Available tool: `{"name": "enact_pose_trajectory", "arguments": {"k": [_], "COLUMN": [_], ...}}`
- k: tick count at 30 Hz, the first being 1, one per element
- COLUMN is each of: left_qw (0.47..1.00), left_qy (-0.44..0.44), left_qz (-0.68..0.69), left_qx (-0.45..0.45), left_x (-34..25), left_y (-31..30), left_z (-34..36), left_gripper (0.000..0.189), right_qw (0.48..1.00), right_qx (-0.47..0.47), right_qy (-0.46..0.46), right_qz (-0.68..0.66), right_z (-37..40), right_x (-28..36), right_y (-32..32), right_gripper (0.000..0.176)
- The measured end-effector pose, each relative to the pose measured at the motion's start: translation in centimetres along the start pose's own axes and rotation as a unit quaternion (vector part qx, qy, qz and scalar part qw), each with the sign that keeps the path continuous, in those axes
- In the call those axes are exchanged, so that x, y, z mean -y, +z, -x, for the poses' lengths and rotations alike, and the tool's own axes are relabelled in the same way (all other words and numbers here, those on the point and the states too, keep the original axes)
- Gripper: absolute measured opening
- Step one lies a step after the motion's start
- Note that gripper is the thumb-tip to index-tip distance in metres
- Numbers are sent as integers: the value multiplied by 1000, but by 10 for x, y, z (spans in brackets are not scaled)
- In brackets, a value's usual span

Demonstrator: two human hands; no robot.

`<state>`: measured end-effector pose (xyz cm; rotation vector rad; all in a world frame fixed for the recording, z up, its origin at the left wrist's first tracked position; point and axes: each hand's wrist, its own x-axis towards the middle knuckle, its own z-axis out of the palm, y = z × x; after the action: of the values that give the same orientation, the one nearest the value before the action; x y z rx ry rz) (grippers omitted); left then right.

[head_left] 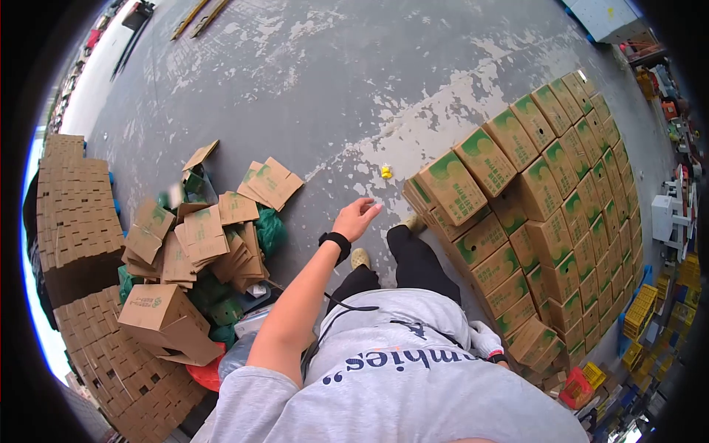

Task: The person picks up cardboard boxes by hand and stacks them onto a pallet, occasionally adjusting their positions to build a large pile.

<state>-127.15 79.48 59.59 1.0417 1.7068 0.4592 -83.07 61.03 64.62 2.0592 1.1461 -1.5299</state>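
Note:
My left hand [357, 218] is bare, with a black band on the wrist. It reaches out above the grey floor, its fingers loosely bent and apart, with nothing held. Low beside my right hip, my right hand [485, 340] wears a white glove, close to the grey shirt [421, 376]. Its fingers are too small and partly hidden to judge. Right of my legs, a large stack of printed brown cartons [543, 192] rises in rows. One carton [452, 187] lies on the near corner of the stack. A small yellow object [386, 172] is on the floor ahead.
Flattened cardboard [201, 235] and green plastic [270, 230] lie heaped at the left. Beside them are an opened brown box [164, 319] and tall piles of flat cardboard [77, 210]. Yellow crates [640, 312] stand at the far right, and a light-coloured box [605, 18] at the top right.

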Motion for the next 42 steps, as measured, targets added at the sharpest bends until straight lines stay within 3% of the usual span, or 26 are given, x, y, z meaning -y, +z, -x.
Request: {"name": "enact_pose_trajectory", "arguments": {"k": [2, 7, 10, 14, 16, 18, 20, 21, 24, 26, 28, 31, 37, 42], "left_qw": [999, 995, 989, 985, 973, 954, 937, 934, 920, 899, 889, 879, 878, 884], "left_qy": [-24, -67, -117, -120, -101, -110, -89, -96, -85, -119, -119, -112, -73, -34], "left_qz": [40, 76, 69, 71, 95, 114, 147, 147, 125, 72, 27, -30, -85, -81], "left_qx": [20, 25, 50, 100, 187, 255, 304, 310, 361, 416, 440, 462, 465, 460], "left_x": [-7, -20, -43, -52, -52, -44, -42, -41, -45, -55, -54, -49, -28, -38], "left_y": [30, 74, 71, 72, 72, 83, 93, 97, 104, 107, 107, 109, 119, 123], "left_z": [-38, -104, -125, -159, -184, -217, -238, -244, -263, -267, -275, -274, -275, -273], "left_gripper": [58, 76, 96, 116, 128, 138, 150, 150, 150, 142, 139, 134, 128, 132], "right_qw": [998, 966, 966, 969, 978, 978, 974, 975, 954, 934, 918, 933, 940, 934], "right_qx": [-3, 18, -2, -10, 8, -46, -75, -74, -229, -343, -391, -360, -317, -335], "right_qy": [-43, -6, -13, -8, -27, -86, -63, -53, -21, -65, -63, 0, 91, 74], "right_qz": [-37, -256, -259, -246, -208, -184, -202, -204, -191, -79, -31, -4, -92, -96], "right_z": [-33, -61, -73, -93, -109, -125, -121, -125, -132, -138, -155, -195, -220, -227], "right_x": [4, 64, 104, 152, 169, 176, 208, 217, 263, 291, 312, 320, 354, 343], "right_y": [-19, -78, -103, -113, -110, -99, -104, -105, -117, -137, -156, -184, -205, -195], "right_gripper": [44, 40, 39, 40, 43, 45, 43, 43, 44, 57, 79, 99, 99, 97]}}
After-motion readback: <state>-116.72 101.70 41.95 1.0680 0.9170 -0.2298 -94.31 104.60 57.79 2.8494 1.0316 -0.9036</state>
